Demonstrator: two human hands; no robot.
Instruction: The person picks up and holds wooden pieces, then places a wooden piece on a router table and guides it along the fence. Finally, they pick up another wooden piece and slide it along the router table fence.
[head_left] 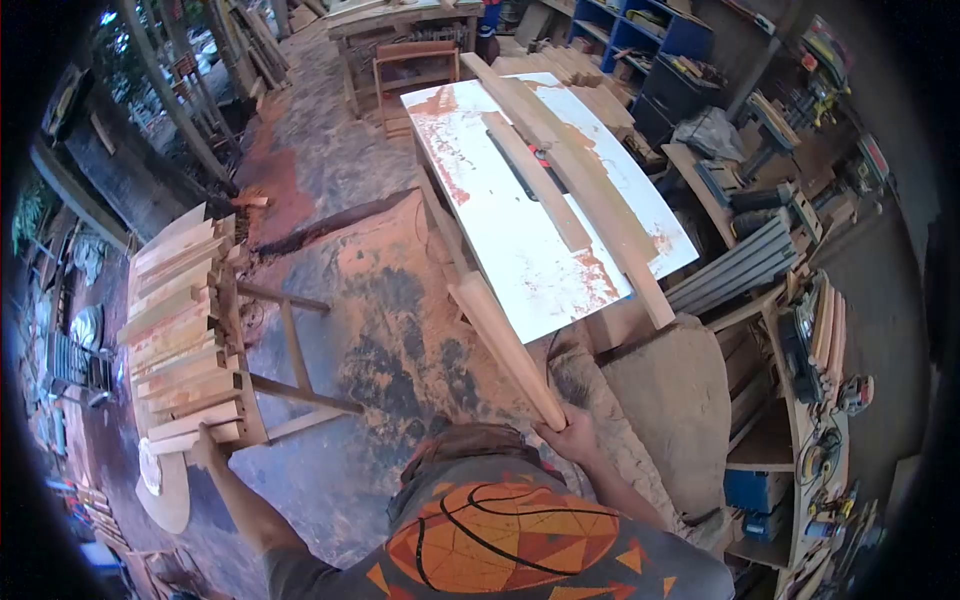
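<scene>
My right hand (572, 436) is wrapped round the near end of a long wooden plank (510, 350), which slants up and away to the left beside the white-topped table (480, 240). Out to the left, my left hand (208, 448) grips the near end of a short wooden strip (190, 440); its fingers are partly hidden. That strip lies at the front of a row of cut wooden pieces (180, 310) on a low bench. On the white tabletop rest a long board (580, 180), a shorter strip (540, 185) and a dark tool with a red part (541, 155).
Sawdust covers the floor (390, 300). A rounded board (670, 410) stands right of me, near shelves (760, 460) holding tools. Blue shelving (640, 40) and a wooden stool frame (415, 70) stand behind the table. The low bench's legs (295, 345) jut toward the middle.
</scene>
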